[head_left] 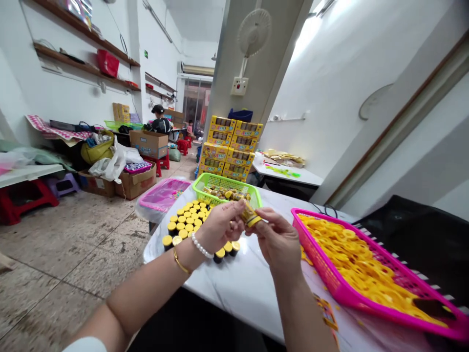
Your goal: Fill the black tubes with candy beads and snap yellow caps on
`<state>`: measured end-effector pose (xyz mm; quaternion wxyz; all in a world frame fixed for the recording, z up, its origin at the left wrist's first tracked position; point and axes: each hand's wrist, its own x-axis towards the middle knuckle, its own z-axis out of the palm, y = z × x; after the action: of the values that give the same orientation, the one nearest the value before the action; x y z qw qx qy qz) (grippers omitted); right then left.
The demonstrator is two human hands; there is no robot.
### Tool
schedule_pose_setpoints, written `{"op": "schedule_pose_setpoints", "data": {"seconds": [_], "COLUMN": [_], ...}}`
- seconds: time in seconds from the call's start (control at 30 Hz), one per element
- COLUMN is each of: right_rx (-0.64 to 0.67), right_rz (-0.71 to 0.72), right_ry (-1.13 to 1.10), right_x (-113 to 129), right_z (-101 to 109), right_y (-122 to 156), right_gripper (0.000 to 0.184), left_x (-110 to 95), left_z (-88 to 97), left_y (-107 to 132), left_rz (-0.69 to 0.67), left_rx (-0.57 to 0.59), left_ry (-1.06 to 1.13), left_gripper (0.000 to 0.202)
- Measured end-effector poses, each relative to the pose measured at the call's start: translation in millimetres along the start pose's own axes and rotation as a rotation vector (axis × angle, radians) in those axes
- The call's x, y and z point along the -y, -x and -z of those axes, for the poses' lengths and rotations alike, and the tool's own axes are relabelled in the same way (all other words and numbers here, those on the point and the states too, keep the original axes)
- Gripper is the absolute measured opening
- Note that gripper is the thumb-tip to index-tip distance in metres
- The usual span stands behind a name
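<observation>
Both hands meet over the white table [242, 288]. My left hand [220, 226] and my right hand [274, 237] pinch one small bottle [249, 214] with a yellow cap between their fingertips. Just beyond my left hand stand several dark bottles with yellow caps [186, 220] in rows. A pink basket [330, 278] to my right is full of yellow rings [362, 264]. A green basket [205, 183] behind the rows holds more loose bottles. My left wrist wears a pearl bracelet and a gold bangle.
A pink tray [161, 195] in plastic sits left of the table. Yellow cartons [230, 146] are stacked behind the green basket. Cardboard boxes [146, 144], bags and red stools crowd the left wall. A person [159, 120] sits far back. A black cloth [421, 239] lies at right.
</observation>
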<state>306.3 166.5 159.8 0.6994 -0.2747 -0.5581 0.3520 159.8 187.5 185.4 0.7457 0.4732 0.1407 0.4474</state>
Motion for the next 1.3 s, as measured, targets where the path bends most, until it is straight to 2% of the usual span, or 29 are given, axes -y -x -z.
{"op": "schedule_pose_setpoints", "data": {"seconds": [0.1,0.17,0.3,0.4,0.5,0.67,0.83,0.93,1.03,1.17,1.23,1.3], "right_rx": [-0.102,-0.135,-0.087,-0.095,-0.125,-0.033,-0.117,-0.079,-0.042,-0.135,-0.134,-0.065], "right_rz": [0.07,0.096,0.144,0.198,0.195,0.13,0.175,0.144,0.172,0.214,0.177,0.106], "right_ry": [-0.033,0.062,0.386,0.478,0.48,0.414,0.332,0.382,0.436,0.461,0.438,0.387], "right_x": [-15.8,-25.3,-36.1,-41.9,-50.9,-60.9,-61.1,-59.9,-59.5,-62.8,-64.6,-65.0], "right_z": [3.8,8.3,17.5,20.2,20.8,25.0,29.2,28.8,28.2,28.9,29.9,30.7], "right_y": [-11.1,-11.6,-1.8,4.3,4.8,4.8,7.0,6.1,5.5,4.9,3.5,1.8], "right_gripper": [0.012,0.011,0.017,0.017,0.015,0.028,0.023,0.025,0.027,0.024,0.022,0.024], "left_x": [14.1,26.7,49.7,59.2,61.7,60.3,59.6,61.3,64.8,68.8,69.2,68.8], "left_z": [2.4,6.7,20.1,30.1,38.0,39.4,34.6,34.1,34.2,34.3,34.5,34.8], "left_y": [-20.2,-29.9,-35.8,-33.1,-32.7,-32.1,-29.6,-30.3,-30.9,-31.8,-32.5,-33.0], "left_rz": [-0.006,0.008,0.078,0.128,0.155,0.155,0.201,0.222,0.235,0.22,0.21,0.195], "left_rx": [0.015,-0.021,-0.107,-0.091,-0.067,-0.098,-0.051,-0.09,-0.118,-0.144,-0.154,-0.165], "left_ry": [0.135,0.15,0.15,0.192,0.219,0.206,0.325,0.339,0.345,0.36,0.351,0.335], "left_gripper": [0.049,0.05,0.055,0.056,0.057,0.049,0.048,0.049,0.049,0.052,0.052,0.052]}}
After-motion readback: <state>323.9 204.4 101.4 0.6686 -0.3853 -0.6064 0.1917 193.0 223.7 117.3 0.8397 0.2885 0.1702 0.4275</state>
